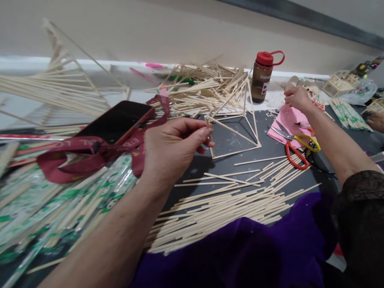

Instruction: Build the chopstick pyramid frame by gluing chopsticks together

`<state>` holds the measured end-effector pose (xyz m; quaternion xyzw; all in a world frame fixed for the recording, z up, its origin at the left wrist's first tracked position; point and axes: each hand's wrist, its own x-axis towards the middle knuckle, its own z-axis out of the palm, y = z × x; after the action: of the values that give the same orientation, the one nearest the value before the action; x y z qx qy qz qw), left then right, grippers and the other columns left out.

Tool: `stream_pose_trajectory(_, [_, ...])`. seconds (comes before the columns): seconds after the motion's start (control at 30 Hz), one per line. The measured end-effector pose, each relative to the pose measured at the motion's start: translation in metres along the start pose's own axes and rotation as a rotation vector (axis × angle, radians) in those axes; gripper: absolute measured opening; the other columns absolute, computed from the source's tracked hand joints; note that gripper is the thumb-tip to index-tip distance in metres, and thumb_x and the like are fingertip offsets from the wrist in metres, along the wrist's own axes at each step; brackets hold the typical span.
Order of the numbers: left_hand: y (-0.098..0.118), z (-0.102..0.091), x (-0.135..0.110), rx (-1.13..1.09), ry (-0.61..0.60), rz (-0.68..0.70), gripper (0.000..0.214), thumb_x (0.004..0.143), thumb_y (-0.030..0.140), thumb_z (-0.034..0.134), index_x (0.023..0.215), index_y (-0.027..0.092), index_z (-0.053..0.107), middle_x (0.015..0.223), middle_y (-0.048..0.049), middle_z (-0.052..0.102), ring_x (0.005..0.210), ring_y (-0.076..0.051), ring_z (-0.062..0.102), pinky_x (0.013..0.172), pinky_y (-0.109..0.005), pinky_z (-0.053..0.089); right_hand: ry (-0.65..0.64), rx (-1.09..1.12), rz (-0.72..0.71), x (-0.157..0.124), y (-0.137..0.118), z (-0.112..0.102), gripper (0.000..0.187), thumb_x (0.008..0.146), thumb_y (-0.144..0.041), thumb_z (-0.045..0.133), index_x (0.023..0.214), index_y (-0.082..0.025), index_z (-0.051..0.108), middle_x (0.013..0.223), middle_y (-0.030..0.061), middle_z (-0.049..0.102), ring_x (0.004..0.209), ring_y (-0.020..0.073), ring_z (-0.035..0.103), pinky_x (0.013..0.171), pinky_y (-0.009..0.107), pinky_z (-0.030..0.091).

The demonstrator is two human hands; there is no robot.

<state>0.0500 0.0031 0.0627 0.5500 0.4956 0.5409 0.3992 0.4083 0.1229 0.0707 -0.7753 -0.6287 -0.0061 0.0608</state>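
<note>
My left hand [174, 146] is closed in a pinch on one corner of a pyramid-shaped frame of thin wooden sticks [237, 120] that stands on the dark table [228, 140]. Off to the far right, my right hand [297, 99] reaches over a pink sheet [288, 122], its fingers curled down on something I cannot make out. Loose wooden sticks [228, 200] lie in a spread in front of me. A pair of red and yellow scissors [295, 146] rests beside the pink sheet.
A black phone [115, 122] with a maroon lanyard [90, 154] lies on wrapped stick packets [54, 208] at left. A heap of sticks [204, 88] and a brown bottle with red cap [261, 76] stand behind. Another person's hand [375, 120] shows at far right.
</note>
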Motion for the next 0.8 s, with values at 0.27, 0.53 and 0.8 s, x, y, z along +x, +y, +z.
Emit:
stream_pose_trajectory(0.27, [-0.006,0.001,0.0,0.008,-0.046,0.026,0.001,0.073,0.017,0.071,0.073,0.017,0.072,0.06,0.0022,0.069,0.05,-0.011,0.066,0.04,-0.016,0.048,0.141,0.666,-0.453,-0.094,-0.085,-0.031,0.012,0.084,-0.024,0.064,0.087,-0.019,0.076,0.077,0.0028,0.07,0.067,0.016,0.066,0.062,0.03,0.053])
stream_pose_trajectory(0.53, [-0.008,0.0,0.0,0.03,-0.077,0.069,0.004,0.078,0.015,0.071,0.076,0.017,0.071,0.066,0.0013,0.071,0.053,-0.011,0.068,0.044,-0.017,0.049,0.212,0.658,-0.76,-0.147,-0.141,-0.032,0.008,0.087,-0.028,0.069,0.084,-0.025,0.076,0.084,0.0011,0.073,0.08,0.0172,0.066,0.073,0.032,0.052])
stream_pose_trajectory(0.8, [-0.008,0.0,0.001,0.042,-0.084,0.094,0.003,0.081,0.016,0.071,0.078,0.017,0.072,0.067,0.0016,0.072,0.053,-0.011,0.067,0.045,-0.016,0.049,0.203,0.676,-0.77,-0.15,-0.148,-0.017,0.014,0.092,-0.029,0.064,0.091,-0.029,0.078,0.079,-0.0002,0.072,0.08,0.0189,0.067,0.075,0.036,0.054])
